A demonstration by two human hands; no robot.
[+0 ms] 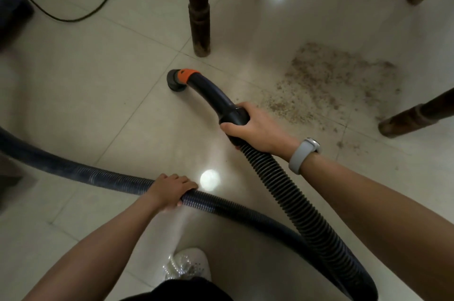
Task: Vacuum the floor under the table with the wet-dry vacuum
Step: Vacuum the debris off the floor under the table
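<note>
Your right hand [253, 126] grips the nozzle [206, 89] | your left hand [172, 190] grips the hose [294, 202] | nozzle tip on floor [98, 104] near table leg [199, 5] | crumbs [326, 84] right of it

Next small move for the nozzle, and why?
Probably sweep the black round nozzle with orange collar right into the brown crumb patch: it sits on bare tile near the dark wooden table leg, while the right hand grips the handle and the left hand holds the ribbed hose.

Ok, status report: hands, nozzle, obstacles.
Right hand grips nozzle, left hand grips hose. Nozzle left of debris. Table leg beside nozzle.
</note>
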